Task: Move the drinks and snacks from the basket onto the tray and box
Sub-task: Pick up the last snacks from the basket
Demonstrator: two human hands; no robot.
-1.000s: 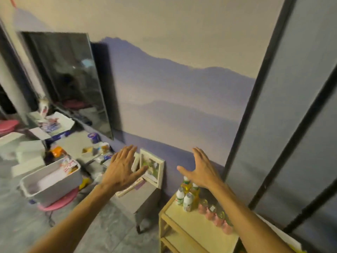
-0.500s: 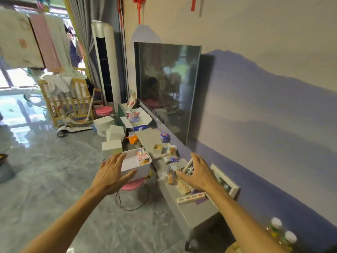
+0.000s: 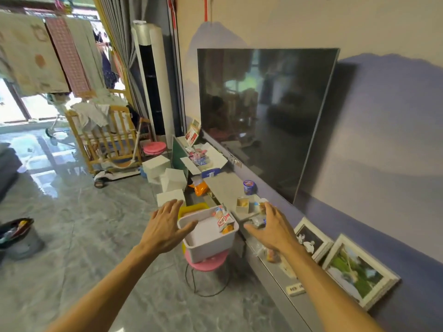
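White basket (image 3: 211, 245), snacks (image 3: 224, 221) inside, is flanked by left hand (image 3: 165, 228) and right hand (image 3: 273, 232), the left nearer. Both hands are held spread, empty.

The one camera sat on the person's head. It looked forward and down, near the white basket (image 3: 211, 245) at mid-frame, with the TV (image 3: 263, 116) at upper right.

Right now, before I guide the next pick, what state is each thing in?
Left hand: open, fingers spread, holds nothing.
Right hand: open, holds nothing.
Basket: upright on the pink stool, mostly empty.
Snack packets: lying in the basket's far corner.
Cardboard box: flaps open.
TV: screen dark.
Framed pictures: leaning against the wall.
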